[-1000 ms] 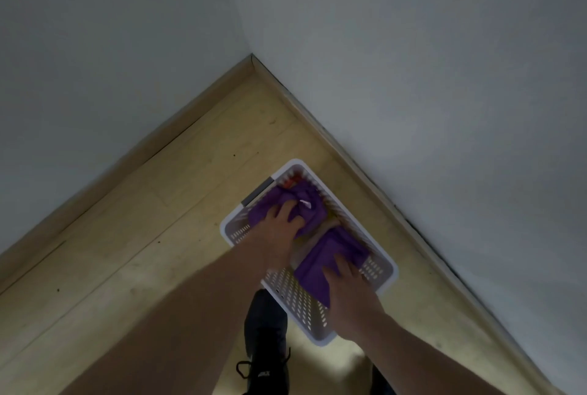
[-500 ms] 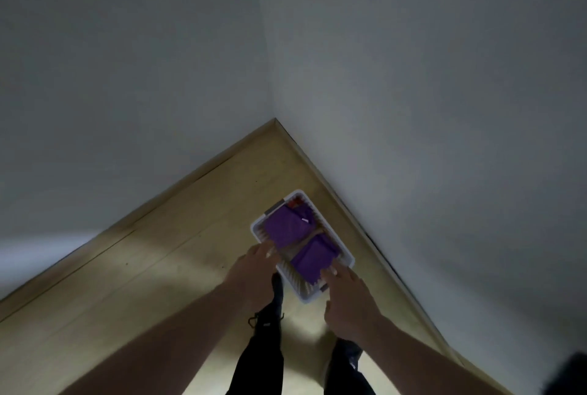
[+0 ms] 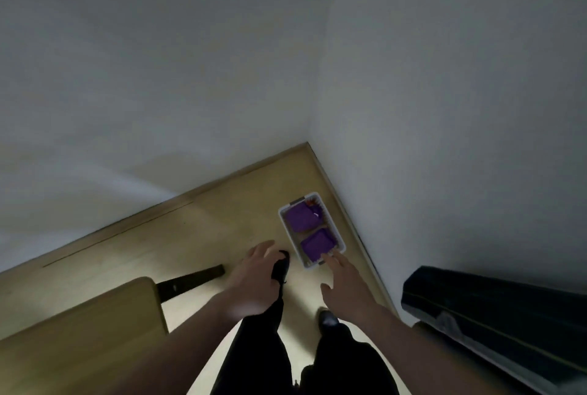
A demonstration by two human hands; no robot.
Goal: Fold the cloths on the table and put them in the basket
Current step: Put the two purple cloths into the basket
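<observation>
Nearest the camera, the person's dark trouser legs (image 3: pixel 305 359) run up from six o'clock, the lower edge cutting them off, with one black shoe (image 3: pixel 327 320) beside the right wrist and the other shoe (image 3: pixel 281 267) partly hidden behind the left hand. A wooden table corner (image 3: pixel 95 331) fills eight o'clock, a dark leg or bracket (image 3: pixel 190 280) jutting from under it, and at four o'clock a black padded object (image 3: pixel 495 312) is cut off by the frame; what it is cannot be made out. The left hand (image 3: pixel 254 280) hangs just below centre with fingers loosely spread and holds nothing. The right hand (image 3: pixel 344 283) reaches toward one o'clock, fingers straight and apart, also holding nothing. Beyond its fingertips, on the wooden floor (image 3: pixel 206 226) by the corner of the grey walls (image 3: pixel 444 108), sits the white perforated basket (image 3: pixel 340 240). Whether the fingertips touch its near rim cannot be told, since they overlap it in this view. Inside lie two folded purple cloths: the near cloth (image 3: pixel 317 245) just past the right fingers, the far cloth (image 3: pixel 301 219) at the twelve o'clock end, bearing a small white tag. A scrap of red (image 3: pixel 309 203) shows at the far rim, too small to identify.
</observation>
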